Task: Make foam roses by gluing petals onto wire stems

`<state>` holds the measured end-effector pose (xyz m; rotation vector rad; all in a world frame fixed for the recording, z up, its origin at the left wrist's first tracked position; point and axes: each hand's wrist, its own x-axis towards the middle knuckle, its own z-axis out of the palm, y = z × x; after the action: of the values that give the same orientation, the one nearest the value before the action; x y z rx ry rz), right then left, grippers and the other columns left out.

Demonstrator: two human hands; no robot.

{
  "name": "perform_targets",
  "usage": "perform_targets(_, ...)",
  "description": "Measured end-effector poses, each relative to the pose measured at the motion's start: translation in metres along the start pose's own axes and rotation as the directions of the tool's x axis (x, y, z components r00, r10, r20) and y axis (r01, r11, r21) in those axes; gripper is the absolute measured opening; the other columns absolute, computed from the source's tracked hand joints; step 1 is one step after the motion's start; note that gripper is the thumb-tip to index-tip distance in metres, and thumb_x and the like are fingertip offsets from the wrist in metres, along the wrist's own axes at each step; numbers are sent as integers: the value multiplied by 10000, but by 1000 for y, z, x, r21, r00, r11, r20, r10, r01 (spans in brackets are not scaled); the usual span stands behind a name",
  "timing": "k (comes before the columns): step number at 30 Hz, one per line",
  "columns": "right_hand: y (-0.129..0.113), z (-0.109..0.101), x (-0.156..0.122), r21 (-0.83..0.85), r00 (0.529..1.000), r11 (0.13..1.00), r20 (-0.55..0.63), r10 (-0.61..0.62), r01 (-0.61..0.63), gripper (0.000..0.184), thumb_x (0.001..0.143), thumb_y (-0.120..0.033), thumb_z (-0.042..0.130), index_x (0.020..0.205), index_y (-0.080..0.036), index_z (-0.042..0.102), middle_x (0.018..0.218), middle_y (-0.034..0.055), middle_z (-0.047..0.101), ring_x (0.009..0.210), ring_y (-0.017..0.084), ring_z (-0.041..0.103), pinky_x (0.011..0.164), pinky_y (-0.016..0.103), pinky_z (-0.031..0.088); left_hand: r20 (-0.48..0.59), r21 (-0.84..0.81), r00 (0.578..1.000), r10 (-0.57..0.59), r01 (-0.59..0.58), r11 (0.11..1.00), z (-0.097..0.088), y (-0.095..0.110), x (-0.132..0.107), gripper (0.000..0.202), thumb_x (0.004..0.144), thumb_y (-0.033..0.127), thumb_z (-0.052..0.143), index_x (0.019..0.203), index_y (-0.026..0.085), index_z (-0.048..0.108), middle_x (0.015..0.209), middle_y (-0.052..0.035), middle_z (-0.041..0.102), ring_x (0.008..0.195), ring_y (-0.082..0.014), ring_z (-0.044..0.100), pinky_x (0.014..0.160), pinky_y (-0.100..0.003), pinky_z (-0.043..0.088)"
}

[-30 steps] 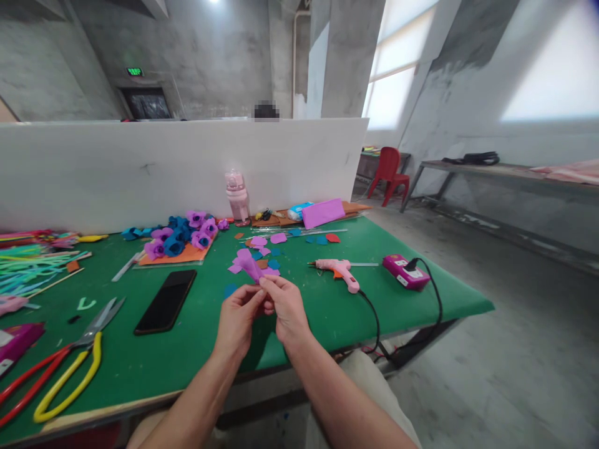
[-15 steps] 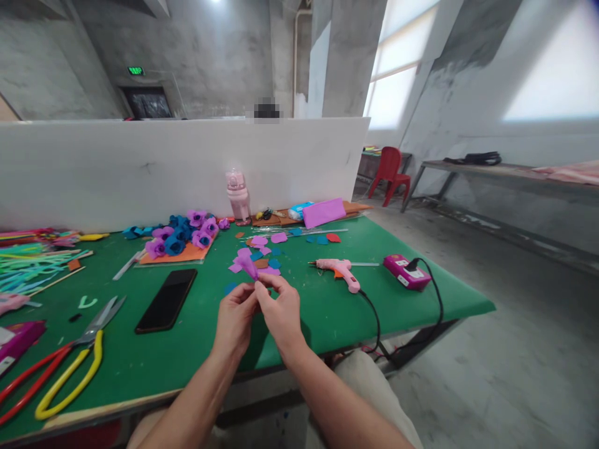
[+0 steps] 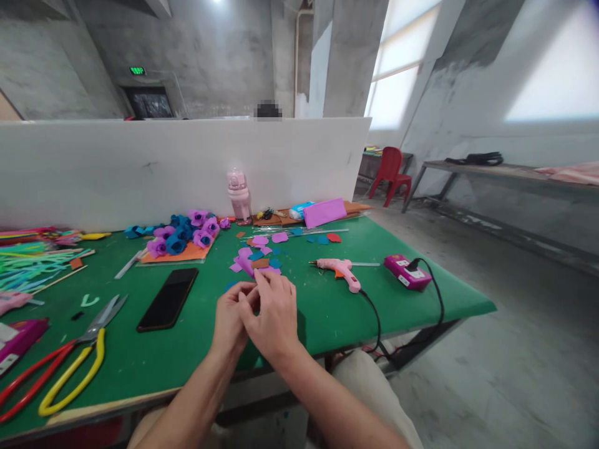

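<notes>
My left hand and my right hand meet over the near middle of the green table. Both have bent fingers closed round the lower end of a piece of purple crepe paper. Its upper part sticks out beyond the fingertips; the gripped end is hidden. My right hand lies across the front of the left fingertips. Just past the hands lie scattered cut paper pieces in purple, blue and brown. To the right rests a pink glue gun, lying on its side.
Left of my hands lie a black phone and scissors with red and yellow handles. Purple and blue paper flowers sit on orange paper. A pink bottle stands by the white partition. A corded purple box is at right.
My right hand has turned and shifted left over the left fingertips. The purple crepe paper is lower and more covered by my fingers than before.
</notes>
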<state>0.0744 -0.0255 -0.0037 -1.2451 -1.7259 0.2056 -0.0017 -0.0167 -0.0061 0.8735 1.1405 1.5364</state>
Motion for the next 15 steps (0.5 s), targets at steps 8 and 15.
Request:
perform_targets(8, 6, -15, 12, 251, 998, 968, -61, 2, 13, 397, 842, -372, 467, 1163, -153, 547, 1114, 111, 572, 1059, 232, 475, 946, 406, 331, 92, -111, 993, -71, 81, 990, -13, 2, 13, 225, 571, 261, 759, 716, 134, 644, 626, 4, 636, 508, -75, 537, 505, -181, 430)
perform_targets(15, 64, -12, 36, 750, 860, 479, 233, 455, -456, 231, 644, -369, 694, 683, -145, 655, 639, 2, 625, 624, 125, 536, 652, 256, 423, 164, -62, 981, -107, 118, 991, -24, -1, 20, 207, 650, 273, 721, 779, 140, 628, 698, -5, 646, 458, -50, 506, 397, -156, 400)
